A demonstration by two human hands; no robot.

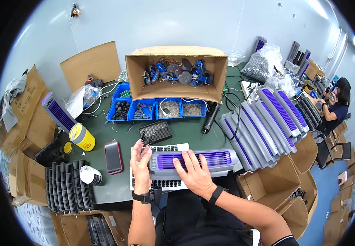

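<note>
A long grey fan housing (222, 159) with a purple slatted grille lies crosswise in front of me. My right hand (196, 173) rests on top of it, fingers spread over the slats. At the housing's left end is my left hand (141, 166), palm turned inward and fingers raised. Small dark pieces (146, 138) show at its fingertips; their exact kind is too small to make out. Beneath the housing lies a white sheet (135, 183) bearing rows of small black parts. Just beyond stands a black gridded tray (158, 131).
Behind are blue bins (139, 110) of small parts and a carton (176, 93) of wired motors. An electric screwdriver (210, 119) lies near stacked grey-purple housings (259, 131). Left: a phone (113, 157), yellow canister (82, 137), white-lidded container (90, 175) and black rollers (64, 186). A co-worker (336, 107) sits far right.
</note>
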